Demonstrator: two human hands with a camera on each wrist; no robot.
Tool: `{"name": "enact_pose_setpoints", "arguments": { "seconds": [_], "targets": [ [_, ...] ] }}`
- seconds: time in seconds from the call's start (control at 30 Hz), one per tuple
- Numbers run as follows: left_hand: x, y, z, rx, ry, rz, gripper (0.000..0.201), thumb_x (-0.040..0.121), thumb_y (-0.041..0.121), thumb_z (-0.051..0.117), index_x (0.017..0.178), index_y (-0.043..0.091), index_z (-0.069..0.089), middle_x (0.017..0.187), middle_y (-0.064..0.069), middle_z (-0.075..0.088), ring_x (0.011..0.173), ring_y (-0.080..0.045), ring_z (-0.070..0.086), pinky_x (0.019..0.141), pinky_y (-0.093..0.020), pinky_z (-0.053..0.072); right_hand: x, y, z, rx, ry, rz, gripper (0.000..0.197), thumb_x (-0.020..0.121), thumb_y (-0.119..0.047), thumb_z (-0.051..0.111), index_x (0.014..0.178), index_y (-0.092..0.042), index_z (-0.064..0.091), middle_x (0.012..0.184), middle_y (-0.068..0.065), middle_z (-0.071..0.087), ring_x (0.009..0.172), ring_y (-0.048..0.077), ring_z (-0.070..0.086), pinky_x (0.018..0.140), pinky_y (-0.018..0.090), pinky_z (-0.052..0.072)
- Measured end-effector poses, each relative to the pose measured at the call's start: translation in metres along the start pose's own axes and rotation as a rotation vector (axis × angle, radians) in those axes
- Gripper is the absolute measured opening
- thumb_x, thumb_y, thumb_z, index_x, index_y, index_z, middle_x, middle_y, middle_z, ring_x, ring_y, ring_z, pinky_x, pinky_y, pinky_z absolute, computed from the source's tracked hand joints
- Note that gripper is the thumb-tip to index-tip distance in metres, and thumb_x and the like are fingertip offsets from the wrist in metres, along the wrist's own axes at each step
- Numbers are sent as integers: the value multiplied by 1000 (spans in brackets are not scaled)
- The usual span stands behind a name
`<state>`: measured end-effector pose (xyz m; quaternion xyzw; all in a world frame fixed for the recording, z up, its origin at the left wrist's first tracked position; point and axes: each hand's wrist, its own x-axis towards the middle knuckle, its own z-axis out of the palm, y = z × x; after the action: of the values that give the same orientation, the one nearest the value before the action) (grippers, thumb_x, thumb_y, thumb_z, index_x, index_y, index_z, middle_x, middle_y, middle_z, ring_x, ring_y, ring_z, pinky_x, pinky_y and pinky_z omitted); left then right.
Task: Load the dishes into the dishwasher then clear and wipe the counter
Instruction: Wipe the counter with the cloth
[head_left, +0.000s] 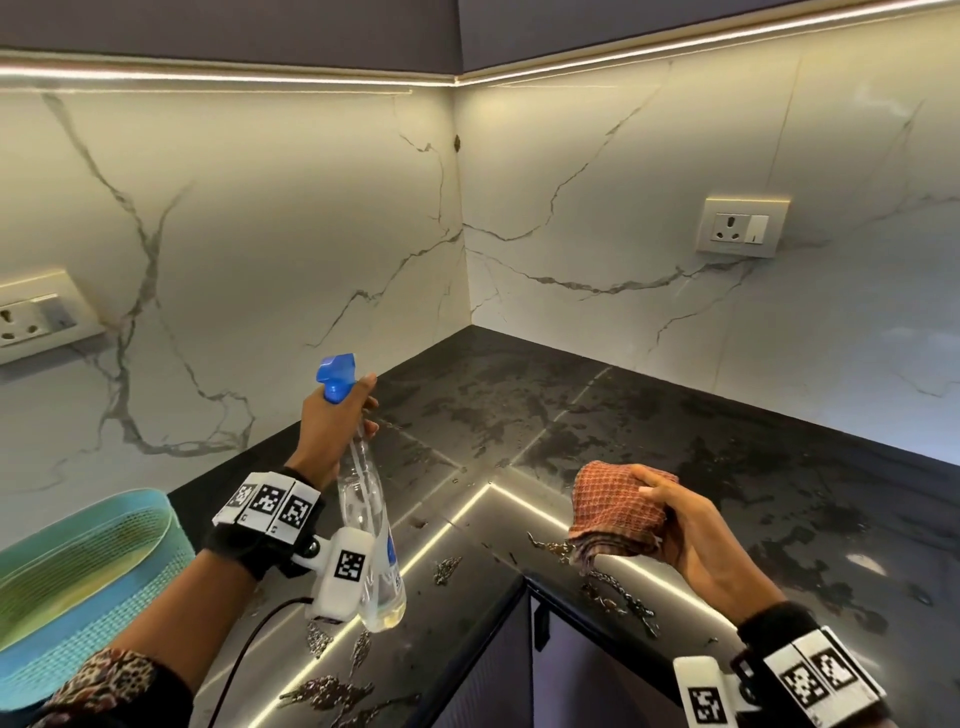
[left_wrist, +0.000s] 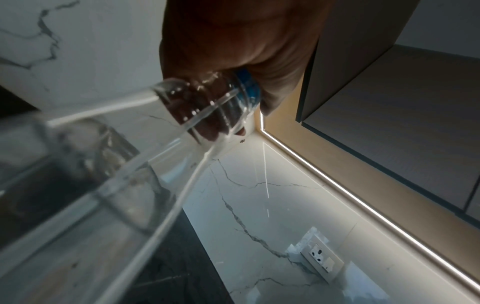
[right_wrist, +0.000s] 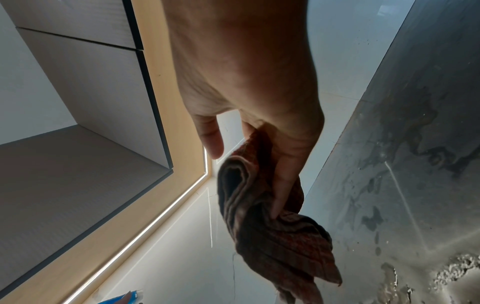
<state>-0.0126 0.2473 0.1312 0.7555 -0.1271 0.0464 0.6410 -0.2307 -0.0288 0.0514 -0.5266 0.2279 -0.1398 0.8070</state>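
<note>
My left hand (head_left: 340, 415) grips the neck of a clear spray bottle (head_left: 371, 519) with a blue trigger head (head_left: 336, 376), held up over the black corner counter (head_left: 519, 415). The nozzle points toward the corner. In the left wrist view the fingers (left_wrist: 207, 123) wrap the bottle neck (left_wrist: 197, 107) just below the blue collar. My right hand (head_left: 670, 514) holds a folded reddish-brown checked cloth (head_left: 613, 506) just above the counter's front edge. The right wrist view has the cloth (right_wrist: 272, 226) bunched under the curled fingers (right_wrist: 283, 185). The counter surface is wet and streaked.
A blue-green mesh basket (head_left: 78, 566) sits at the left on the counter. Wall sockets are on the left backsplash (head_left: 36, 317) and right backsplash (head_left: 740, 226). Dark cabinets hang overhead, lit by a strip. Droplets and foam patches (head_left: 327, 691) lie along the near counter edge.
</note>
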Motion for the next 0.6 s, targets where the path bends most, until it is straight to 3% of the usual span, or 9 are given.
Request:
{"name": "enact_pose_setpoints", "arguments": {
  "seconds": [0.17,0.3,0.4,0.5,0.6],
  "targets": [
    [-2,-5,-19,-7,18,-16,16,92,30,53,82,18,53,80,0,63,46,-2,59,59,-20,49,3,4,14,-18,-32,18,31,90,-15,50,120,-13,57,117,14,60,106,31,59,65,34,58],
    [-6,-11,-36,29,72,-32,23,93,30,52,76,14,51,68,-3,55,48,-6,55,59,-22,47,6,8,20,-38,-51,33,31,89,-14,50,119,-13,58,117,16,61,105,32,59,78,43,54],
    [-13,-17,-49,41,63,-60,26,93,30,52,74,12,51,64,-4,52,42,-2,53,56,-22,48,9,9,26,-45,-62,52,31,89,-13,51,119,-11,58,115,17,62,100,31,61,79,44,53],
    [-23,-20,-58,-13,38,-97,21,93,29,52,82,12,54,70,-5,57,44,-4,55,50,-17,50,11,9,31,-45,-80,57,31,88,-13,51,118,-11,59,114,17,63,98,29,61,79,42,52],
    [-33,-20,-66,-58,-10,-145,22,93,29,52,99,8,56,84,-7,65,45,-5,56,49,-18,52,12,10,35,-48,-94,55,30,88,-13,50,117,-11,59,113,16,63,96,27,61,77,41,52]
  ]
}}
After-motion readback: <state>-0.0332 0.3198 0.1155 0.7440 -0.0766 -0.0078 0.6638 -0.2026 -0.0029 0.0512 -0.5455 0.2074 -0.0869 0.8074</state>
